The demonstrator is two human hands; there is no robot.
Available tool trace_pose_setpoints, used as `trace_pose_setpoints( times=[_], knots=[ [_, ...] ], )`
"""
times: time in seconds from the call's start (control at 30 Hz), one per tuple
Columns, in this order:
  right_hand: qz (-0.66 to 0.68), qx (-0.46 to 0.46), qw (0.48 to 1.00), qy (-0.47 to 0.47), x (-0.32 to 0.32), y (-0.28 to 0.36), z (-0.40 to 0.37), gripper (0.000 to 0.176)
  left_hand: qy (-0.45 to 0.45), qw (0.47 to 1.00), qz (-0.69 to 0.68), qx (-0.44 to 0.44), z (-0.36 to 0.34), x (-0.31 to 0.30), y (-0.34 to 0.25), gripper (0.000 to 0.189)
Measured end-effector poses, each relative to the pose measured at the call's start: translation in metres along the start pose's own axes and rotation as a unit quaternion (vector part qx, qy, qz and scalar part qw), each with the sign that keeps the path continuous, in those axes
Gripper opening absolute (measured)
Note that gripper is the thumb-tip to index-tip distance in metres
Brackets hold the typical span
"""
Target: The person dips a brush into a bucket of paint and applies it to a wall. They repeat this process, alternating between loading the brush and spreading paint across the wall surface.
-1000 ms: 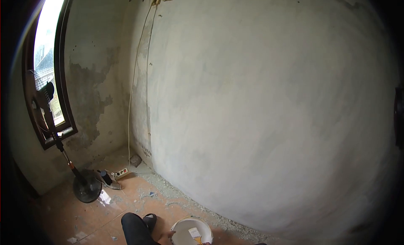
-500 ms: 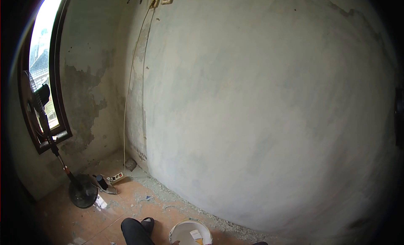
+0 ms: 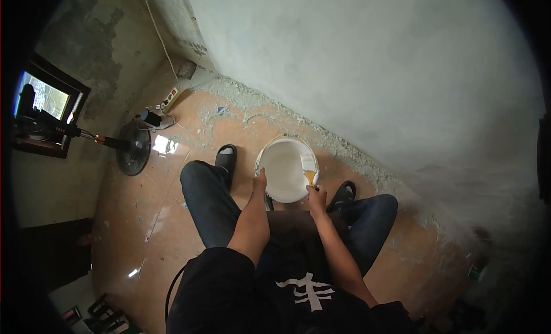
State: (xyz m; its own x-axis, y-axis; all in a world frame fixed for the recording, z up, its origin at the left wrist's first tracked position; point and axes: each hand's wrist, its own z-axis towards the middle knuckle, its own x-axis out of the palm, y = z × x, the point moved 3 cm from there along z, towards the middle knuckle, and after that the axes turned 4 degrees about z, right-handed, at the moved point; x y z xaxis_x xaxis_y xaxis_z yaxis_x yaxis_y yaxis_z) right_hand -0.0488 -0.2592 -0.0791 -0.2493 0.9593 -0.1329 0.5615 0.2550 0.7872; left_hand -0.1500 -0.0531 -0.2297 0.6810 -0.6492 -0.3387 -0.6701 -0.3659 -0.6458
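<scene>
A round white bucket stands between my knees, with whitish liquid inside. My left hand grips the bucket's left rim; the thumb lies over the edge and the other fingers are hidden. In my right hand is the yellow handle of a paintbrush, at the near right of the bucket. The brush's bristles are coated white and rest against the inner right wall, pointing away from me.
Plaster crumbs line the foot of the pale wall. At the left stand a fan with a round black base, a dark cylindrical object and a power strip. My sandalled feet flank the bucket on the tiled floor.
My view has tilted down from the wall to the floor. The bucket, brush and both hands, earlier cut off at the bottom edge, now show in full in the middle.
</scene>
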Motion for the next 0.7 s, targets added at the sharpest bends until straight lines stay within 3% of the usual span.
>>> trace_pose_setpoints(
  times=[0.13, 0.23, 0.3, 0.37, 0.43, 0.5, 0.57, 0.7],
  knots=[
    [-0.02, -0.012, 0.999, -0.029, 0.001, -0.012, 0.012, 0.02, -0.028, 0.998, 0.047, -0.021, 0.047, 0.032, 0.003, 0.072],
    [-0.066, 0.007, 0.998, -0.022, 0.002, -0.024, 0.021, 0.021, -0.079, 0.981, 0.174, -0.041, 0.008, 0.017, -0.062, 0.064],
    [-0.124, -0.062, 0.99, -0.039, 0.0, -0.047, 0.035, 0.017, -0.098, 0.971, 0.214, -0.05, 0.011, 0.023, -0.079, 0.061],
    [-0.124, -0.05, 0.991, -0.029, -0.002, -0.055, 0.036, 0.017, -0.087, 0.926, 0.336, 0.147, 0.023, 0.036, -0.101, 0.055],
    [-0.125, -0.038, 0.991, -0.008, 0.003, -0.047, 0.032, 0.018, -0.06, 0.886, 0.368, 0.275, 0.034, 0.052, -0.128, 0.051],
    [-0.06, 0.06, 0.996, -0.016, 0.006, -0.03, 0.019, 0.024, 0.024, 0.861, 0.4, 0.313, 0.045, 0.072, -0.153, 0.046],
    [-0.08, 0.067, 0.995, -0.006, 0.009, -0.018, 0.012, 0.024, 0.067, 0.829, 0.427, 0.355, 0.055, 0.092, -0.167, 0.044],
    [-0.147, 0.074, 0.986, -0.016, 0.011, -0.021, 0.006, 0.023, 0.072, 0.834, 0.398, 0.375, 0.05, 0.104, -0.189, 0.044]
  ],
)
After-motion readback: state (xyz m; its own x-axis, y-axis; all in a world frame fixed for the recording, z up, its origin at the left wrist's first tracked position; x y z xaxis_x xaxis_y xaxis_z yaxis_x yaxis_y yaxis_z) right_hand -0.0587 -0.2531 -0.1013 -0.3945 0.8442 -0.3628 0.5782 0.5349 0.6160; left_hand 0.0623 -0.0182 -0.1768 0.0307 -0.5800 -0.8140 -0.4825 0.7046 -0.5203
